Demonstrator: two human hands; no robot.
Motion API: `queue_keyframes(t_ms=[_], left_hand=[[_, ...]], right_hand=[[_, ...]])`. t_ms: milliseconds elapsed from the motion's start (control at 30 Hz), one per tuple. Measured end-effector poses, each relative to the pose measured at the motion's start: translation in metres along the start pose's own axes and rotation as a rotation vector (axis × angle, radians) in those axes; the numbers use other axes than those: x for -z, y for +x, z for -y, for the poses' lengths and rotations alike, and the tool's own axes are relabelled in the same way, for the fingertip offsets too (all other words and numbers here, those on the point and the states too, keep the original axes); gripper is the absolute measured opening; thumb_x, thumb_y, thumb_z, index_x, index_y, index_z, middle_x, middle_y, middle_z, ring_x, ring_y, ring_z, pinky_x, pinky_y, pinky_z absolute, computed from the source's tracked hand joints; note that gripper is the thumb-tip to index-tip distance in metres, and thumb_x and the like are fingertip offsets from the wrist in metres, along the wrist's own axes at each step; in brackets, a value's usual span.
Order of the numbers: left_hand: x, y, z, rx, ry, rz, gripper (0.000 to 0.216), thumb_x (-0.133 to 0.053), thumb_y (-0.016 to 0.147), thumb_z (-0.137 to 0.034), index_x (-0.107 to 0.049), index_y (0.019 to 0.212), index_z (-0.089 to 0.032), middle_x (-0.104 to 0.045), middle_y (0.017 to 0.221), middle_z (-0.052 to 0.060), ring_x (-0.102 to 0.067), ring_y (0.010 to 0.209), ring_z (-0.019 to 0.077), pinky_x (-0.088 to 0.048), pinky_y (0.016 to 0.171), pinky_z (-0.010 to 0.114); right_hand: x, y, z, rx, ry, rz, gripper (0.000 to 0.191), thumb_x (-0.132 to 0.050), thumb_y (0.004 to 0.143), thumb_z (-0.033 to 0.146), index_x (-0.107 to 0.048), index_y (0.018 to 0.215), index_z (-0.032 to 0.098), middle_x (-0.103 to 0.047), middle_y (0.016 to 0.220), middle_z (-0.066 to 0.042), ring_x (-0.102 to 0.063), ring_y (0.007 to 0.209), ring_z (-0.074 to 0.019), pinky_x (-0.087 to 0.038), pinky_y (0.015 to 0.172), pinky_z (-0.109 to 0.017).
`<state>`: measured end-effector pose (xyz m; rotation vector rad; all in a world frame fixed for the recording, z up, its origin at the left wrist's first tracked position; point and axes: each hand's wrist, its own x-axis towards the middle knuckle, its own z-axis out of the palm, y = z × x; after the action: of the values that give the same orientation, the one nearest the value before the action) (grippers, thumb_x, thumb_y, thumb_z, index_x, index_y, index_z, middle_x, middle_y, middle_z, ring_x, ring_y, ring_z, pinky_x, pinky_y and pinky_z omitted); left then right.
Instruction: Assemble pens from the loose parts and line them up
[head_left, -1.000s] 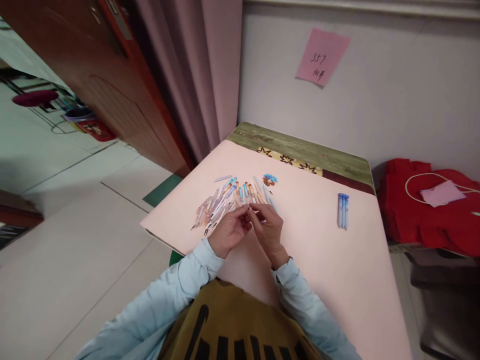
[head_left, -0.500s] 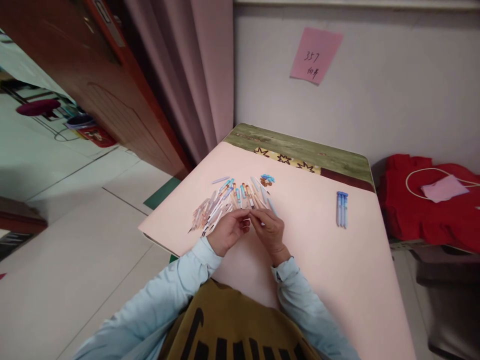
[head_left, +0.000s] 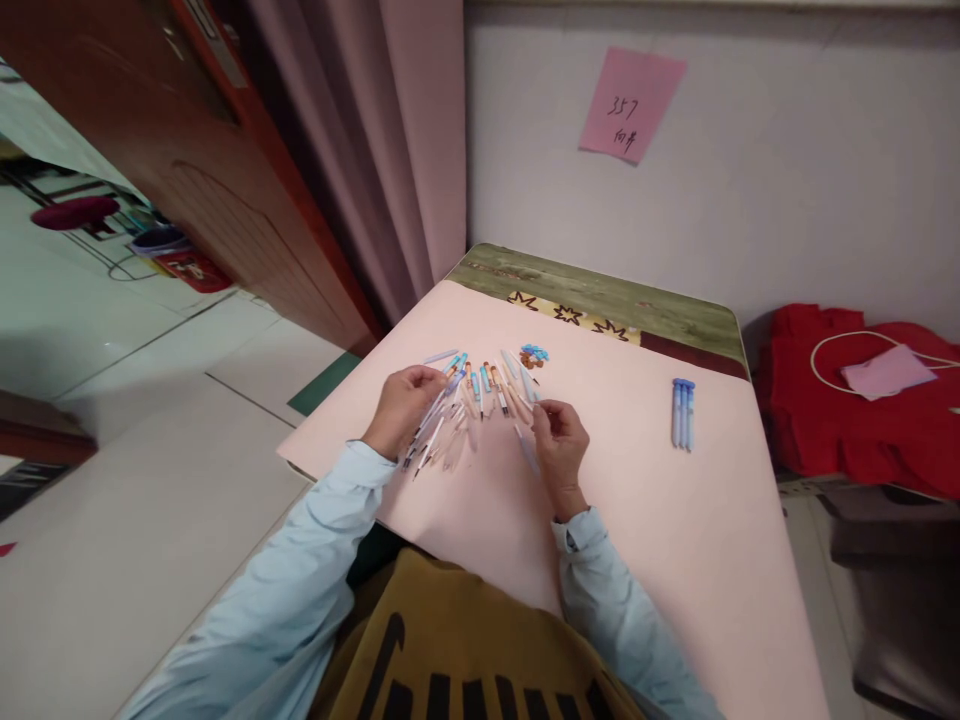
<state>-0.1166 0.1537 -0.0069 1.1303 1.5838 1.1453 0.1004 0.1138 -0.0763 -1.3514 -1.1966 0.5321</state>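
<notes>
My left hand (head_left: 403, 408) is at the left side of a spread of loose pen parts (head_left: 442, 430), fingers and thumb pinched together by the barrels. Whatever is in that pinch is too small to tell. My right hand (head_left: 562, 440) has its fingers closed just right of the parts, at the ends of pale tubes; its fingertips hide what they hold, if anything. Between the hands lie white refills with dark tips (head_left: 501, 402) and blue and orange pen sections (head_left: 486, 378). Small blue and brown pieces (head_left: 535, 354) are heaped behind them.
Several blue pens (head_left: 683, 415) lie side by side on the right of the pink-topped table (head_left: 637, 520). A red bag (head_left: 840, 430) with a pink paper sits beyond the right edge. Wall and curtain (head_left: 420, 150) stand behind; a wooden door (head_left: 247, 180) is at left.
My hands were together in front of the pen parts and are now apart. The left has moved left and away from me, over the parts; the right has shifted slightly right.
</notes>
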Motion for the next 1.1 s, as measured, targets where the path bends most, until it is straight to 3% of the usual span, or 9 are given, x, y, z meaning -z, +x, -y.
queue_keyframes(t_ms=[100,267,467,667,833,1100], left_hand=[[0.009,0.011,0.014,-0.044,0.145,-0.08,0.024,-0.073,0.063,-0.036,-0.067,0.07,-0.015,-0.063,0.062,0.001,-0.052,0.059,0.0129,-0.037,0.056,0.025],[-0.003,0.018,0.033,-0.058,0.441,0.006,0.016,-0.067,0.068,-0.033,-0.068,0.069,-0.017,-0.068,0.067,0.002,-0.058,0.063,0.0158,-0.04,0.06,0.026],[-0.028,0.033,0.016,-0.175,0.8,0.053,0.013,-0.062,0.075,-0.03,-0.07,0.072,-0.02,-0.071,0.076,0.003,-0.063,0.074,0.0199,-0.041,0.066,0.029],[-0.048,0.04,0.002,-0.148,1.068,0.095,0.026,-0.059,0.081,-0.042,-0.071,0.075,-0.02,-0.073,0.086,0.01,-0.065,0.089,0.0271,-0.045,0.073,0.033],[-0.056,0.045,0.004,-0.065,1.149,0.136,0.036,-0.067,0.074,-0.054,-0.072,0.083,-0.02,-0.073,0.096,0.013,-0.066,0.098,0.0299,-0.047,0.077,0.034],[-0.069,0.056,0.009,0.036,1.133,0.145,0.037,-0.073,0.068,-0.037,-0.072,0.099,-0.017,-0.072,0.106,0.019,-0.066,0.104,0.0346,-0.049,0.079,0.037]], right_hand=[[0.0,0.004,-0.007,0.017,-0.118,0.014,0.022,-0.053,0.09,0.036,-0.065,0.087,0.018,-0.063,0.078,-0.001,-0.053,0.058,-0.0108,-0.044,0.056,-0.023],[-0.008,-0.003,-0.008,0.179,-0.493,0.27,0.02,-0.055,0.09,0.032,-0.072,0.088,0.022,-0.067,0.083,-0.001,-0.058,0.066,-0.0111,-0.039,0.062,-0.023],[-0.016,-0.013,-0.005,0.239,-0.8,0.459,0.021,-0.054,0.093,0.026,-0.072,0.081,0.024,-0.069,0.084,-0.001,-0.061,0.07,-0.013,-0.031,0.056,-0.026],[-0.01,-0.009,-0.004,0.2,-0.783,0.482,0.021,-0.055,0.094,0.034,-0.073,0.09,0.025,-0.07,0.09,-0.002,-0.063,0.074,-0.0134,-0.033,0.058,-0.025],[-0.01,-0.008,-0.002,0.176,-0.781,0.462,0.026,-0.052,0.097,0.037,-0.074,0.093,0.025,-0.07,0.09,-0.003,-0.063,0.072,-0.0138,-0.032,0.058,-0.024],[-0.01,-0.008,-0.003,0.18,-0.774,0.449,0.025,-0.053,0.096,0.036,-0.073,0.09,0.024,-0.071,0.089,-0.003,-0.062,0.071,-0.0135,-0.029,0.056,-0.025]])
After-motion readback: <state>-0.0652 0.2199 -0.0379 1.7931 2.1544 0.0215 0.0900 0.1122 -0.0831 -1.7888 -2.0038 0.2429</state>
